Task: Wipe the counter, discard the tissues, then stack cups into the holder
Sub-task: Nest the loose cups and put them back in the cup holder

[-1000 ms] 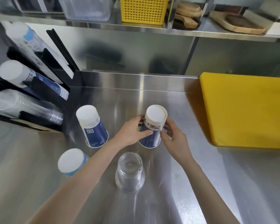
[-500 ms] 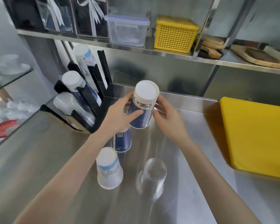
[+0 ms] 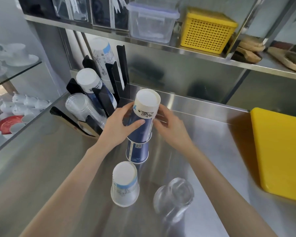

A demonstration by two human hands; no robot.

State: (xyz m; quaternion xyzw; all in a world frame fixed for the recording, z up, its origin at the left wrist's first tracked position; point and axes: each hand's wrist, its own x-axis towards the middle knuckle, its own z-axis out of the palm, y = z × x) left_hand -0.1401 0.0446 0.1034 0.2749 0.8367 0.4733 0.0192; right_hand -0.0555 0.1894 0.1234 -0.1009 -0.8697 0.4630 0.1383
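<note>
Both hands grip an upside-down blue paper cup (image 3: 144, 113): my left hand (image 3: 121, 124) on its left side, my right hand (image 3: 169, 125) on its right. The cup sits over the top of a second upside-down blue cup (image 3: 138, 152) that stands on the steel counter (image 3: 203, 151). Nearer to me stand an inverted white-and-light-blue cup (image 3: 125, 184) and an inverted clear plastic cup (image 3: 174, 195). The black cup holder (image 3: 108, 93) at the back left carries slanted stacks of white, blue and clear cups.
A yellow cutting board (image 3: 280, 151) lies at the right. The shelf above bears a yellow basket (image 3: 207, 29), a clear lidded box (image 3: 152, 21) and wooden boards. At the left, glass shelves hold white crockery and a red saucer (image 3: 9, 122).
Both hands lifted the blue cup off the counter, carried it left and set it over the other blue cup. The view swung left and up.
</note>
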